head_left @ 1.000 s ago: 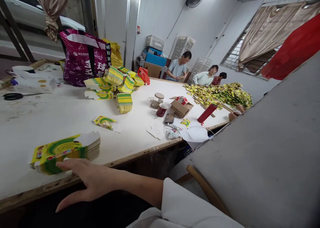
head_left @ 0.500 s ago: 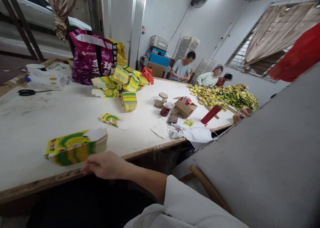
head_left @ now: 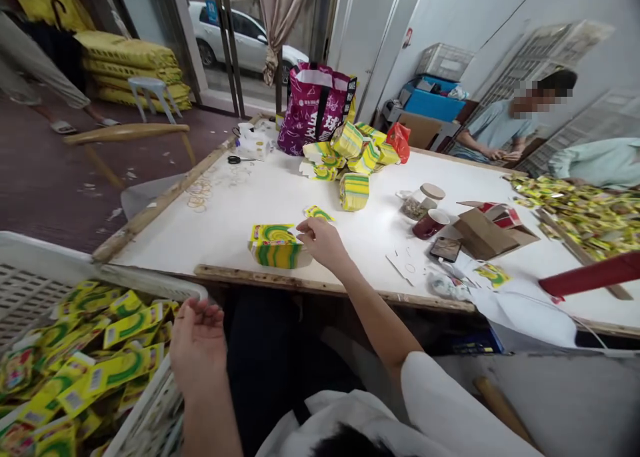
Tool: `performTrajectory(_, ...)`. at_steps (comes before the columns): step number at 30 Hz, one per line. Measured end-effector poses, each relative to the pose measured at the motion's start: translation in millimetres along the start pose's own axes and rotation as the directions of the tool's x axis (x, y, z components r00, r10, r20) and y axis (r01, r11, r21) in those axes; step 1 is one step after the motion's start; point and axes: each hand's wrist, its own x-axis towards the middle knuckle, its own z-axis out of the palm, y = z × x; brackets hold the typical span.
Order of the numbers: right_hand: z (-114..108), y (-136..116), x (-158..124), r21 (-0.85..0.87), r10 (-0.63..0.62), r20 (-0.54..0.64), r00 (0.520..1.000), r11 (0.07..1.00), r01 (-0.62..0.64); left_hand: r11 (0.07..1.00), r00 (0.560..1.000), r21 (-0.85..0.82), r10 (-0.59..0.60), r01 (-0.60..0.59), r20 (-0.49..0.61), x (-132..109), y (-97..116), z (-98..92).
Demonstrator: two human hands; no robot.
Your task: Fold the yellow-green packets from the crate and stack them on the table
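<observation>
Right hand point(head_left: 323, 242) has its fingers on the stack of flat yellow-green cartons point(head_left: 275, 245) near the table edge point(head_left: 330, 289), left hand point(head_left: 197, 333) loose and empty, so a careless nudge could probably tip the stack off.

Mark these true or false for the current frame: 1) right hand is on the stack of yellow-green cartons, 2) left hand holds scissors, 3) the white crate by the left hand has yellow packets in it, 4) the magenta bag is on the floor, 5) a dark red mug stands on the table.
1) True. The right hand rests at the edge of the stack of flat cartons near the table edge.
2) False. The left hand is open and holds nothing; the scissors lie far off on the table.
3) True. The white crate holds yellow-green packets.
4) False. The magenta bag stands on the table's far side.
5) True. The mug stands beside a phone.
</observation>
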Motion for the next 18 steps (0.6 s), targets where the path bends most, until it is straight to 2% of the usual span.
performTrajectory(3,11,-6,18,-0.279,0.077,0.101,0.992,0.959,-0.046,1.0,0.999,-0.002,0.027,-0.027,0.042,-2,0,-1.9)
performTrajectory(5,21,-6,23,-0.381,0.133,0.146,0.98,0.922,-0.068,0.999,0.997,-0.007,0.046,-0.045,0.061,-2,0,-4.2)
performTrajectory(11,38,-1,23,-0.443,0.205,0.184,0.961,0.89,-0.105,0.999,1.0,0.034,-0.003,0.002,0.021,-1,-4,-2.3)
performTrajectory(14,40,0,25,-0.425,0.208,0.184,0.961,0.898,-0.113,0.998,0.999,0.052,-0.035,0.033,0.035,-2,-6,3.9)
performTrajectory(18,34,-7,25,-0.407,0.235,0.176,0.956,0.902,-0.147,0.978,0.988,0.153,-0.148,0.14,0.037,-1,-13,3.2)
